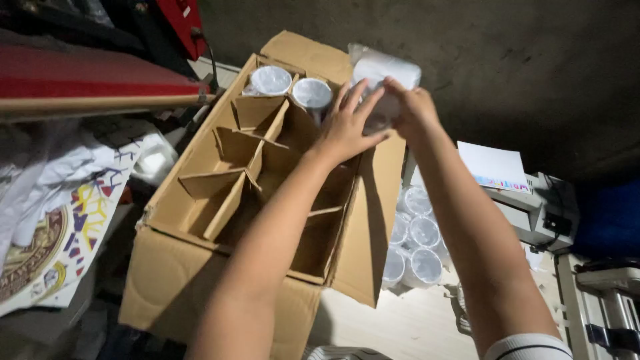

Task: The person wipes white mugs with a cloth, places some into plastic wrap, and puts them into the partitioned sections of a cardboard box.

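An open cardboard box (167, 267) with cardboard dividers sits below me. Two white wrapped cups stand in its far compartments: one at the back left (271, 80), one beside it (312, 93). My left hand (347, 127) and my right hand (415, 110) both grip a white cup in clear plastic wrap (383, 73), held above the box's far right corner. The other compartments look empty.
Several wrapped white cups (417, 233) lie on the pale surface right of the box. A grey machine (540, 213) with a white sheet (493, 167) on it stands at the right. Printed cloth (60, 240) lies at the left, under a red board (93, 77).
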